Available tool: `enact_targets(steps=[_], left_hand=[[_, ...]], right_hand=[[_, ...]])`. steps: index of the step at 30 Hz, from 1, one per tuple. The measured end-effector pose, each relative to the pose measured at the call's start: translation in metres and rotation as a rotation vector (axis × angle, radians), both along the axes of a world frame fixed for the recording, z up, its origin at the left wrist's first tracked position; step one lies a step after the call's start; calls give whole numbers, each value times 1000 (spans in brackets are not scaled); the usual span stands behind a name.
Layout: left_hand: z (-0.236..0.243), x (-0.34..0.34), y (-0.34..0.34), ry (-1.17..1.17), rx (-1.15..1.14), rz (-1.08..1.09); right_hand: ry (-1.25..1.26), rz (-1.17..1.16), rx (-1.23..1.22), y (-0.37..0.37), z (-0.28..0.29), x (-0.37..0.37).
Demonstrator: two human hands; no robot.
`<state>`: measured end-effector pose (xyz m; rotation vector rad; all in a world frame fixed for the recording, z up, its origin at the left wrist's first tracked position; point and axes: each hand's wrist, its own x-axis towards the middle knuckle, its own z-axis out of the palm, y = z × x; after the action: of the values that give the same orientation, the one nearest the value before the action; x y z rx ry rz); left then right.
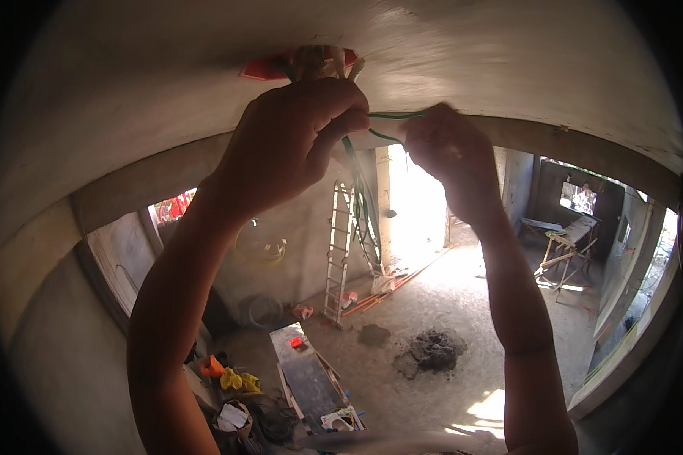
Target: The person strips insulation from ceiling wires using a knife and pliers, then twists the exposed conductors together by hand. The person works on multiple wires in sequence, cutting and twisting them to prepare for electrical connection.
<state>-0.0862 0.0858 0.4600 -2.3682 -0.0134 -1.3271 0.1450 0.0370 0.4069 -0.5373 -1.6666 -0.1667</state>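
Observation:
Both my arms reach up to the ceiling. My left hand [300, 140] is closed, thumb against fingers, on a thin green wire [393, 116] just below a ceiling opening with a red rim [269, 68]. To its right, my right hand [451, 155] pinches the same wire, though its fingertips are dark and partly blurred. Two strands span the gap between the hands. Below my left hand hangs a bundle of green wires [362, 189]. Pale finger-like shapes show at the opening behind my left hand; I cannot make out what they are.
An aluminium ladder [340, 254] stands below, beside a bright doorway [417, 201]. A long board [305, 371] with a red item lies across the lower middle. A dark heap [436, 350] sits on the concrete floor. Wooden trestles [569, 246] stand far right; yellow bags [240, 381] lie lower left.

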Motion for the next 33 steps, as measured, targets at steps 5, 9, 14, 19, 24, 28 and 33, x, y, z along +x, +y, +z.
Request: enact_targets(steps=[5,9,14,19,24,28,33], left_hand=[[3,-3,12,67,137,0],[10,-8,12,102,157,0],[12,2,10,79,198,82],[12,3,6,57,34,53],[10,-9,2,115,-118,-44],[1,-6,9,55,-6,-70],[-5,-7,13,-153,339,12]], right_hand=[[-220,-316,215,-19,15,3],[-352,-439,396,-26,30,4],[-595,-979,726,-43,20,-14],[-471,-768,687,-37,0,-23],[-257,-456,483,-19,9,2],[-374,-527,410,-13,16,9],[-472,-609,639,-10,27,3]])
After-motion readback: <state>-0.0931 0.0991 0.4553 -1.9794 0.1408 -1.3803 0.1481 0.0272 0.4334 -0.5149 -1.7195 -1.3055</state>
